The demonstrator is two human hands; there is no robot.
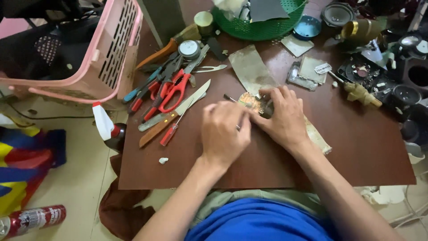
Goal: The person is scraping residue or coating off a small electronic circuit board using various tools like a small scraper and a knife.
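Note:
My left hand [223,133] is closed around a thin screwdriver-like tool [232,98] whose metal tip sticks out toward the upper left. My right hand [281,117] presses down on a small round part with a copper-coloured circuit face [250,101], holding it against the brown table [347,147]. The two hands touch over this part. Under the part lies a strip of grey sanding paper [250,69]; most of the part is hidden by my fingers.
Left of the hands lie a knife [187,106], red-handled pliers [171,93] and screwdrivers. A pink basket [96,53] stands far left, a green basket [263,22] at the back. Speaker parts crowd the right edge [392,76]. A spray can [31,219] lies on the floor.

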